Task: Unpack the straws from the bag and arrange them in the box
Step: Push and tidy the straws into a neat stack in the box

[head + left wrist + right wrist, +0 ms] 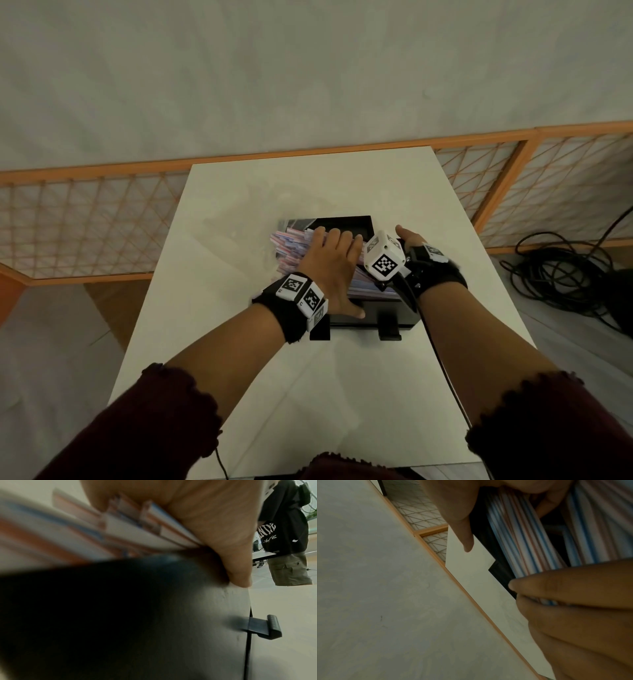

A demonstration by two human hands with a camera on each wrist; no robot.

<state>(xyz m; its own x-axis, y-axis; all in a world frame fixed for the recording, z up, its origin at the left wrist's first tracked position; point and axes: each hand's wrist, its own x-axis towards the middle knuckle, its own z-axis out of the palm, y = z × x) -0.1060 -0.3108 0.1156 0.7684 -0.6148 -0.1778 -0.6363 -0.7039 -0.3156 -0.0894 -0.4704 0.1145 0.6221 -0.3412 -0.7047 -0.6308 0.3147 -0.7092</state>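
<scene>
A black box (387, 311) stands open in the middle of the white table (308, 377). A thick bundle of red, blue and white striped straws (291, 245) lies in it, ends sticking out past its left side. My left hand (332, 260) lies flat on top of the straws (137, 534), fingers straight, thumb down on the box's front rim (188, 615). My right hand (409, 236) is at the box's right side, mostly hidden behind the wrist camera. Its fingers (573, 588) lie across the straws (522, 540) and its thumb stands off them. A clear bag (246, 212) lies faintly behind the box on the left.
Two black clasps (388, 330) hang from the box's front wall. An orange-framed lattice fence (85, 222) runs behind the table. Black cables (561, 274) lie coiled on the floor to the right. A person (288, 527) in dark clothes stands off to the right.
</scene>
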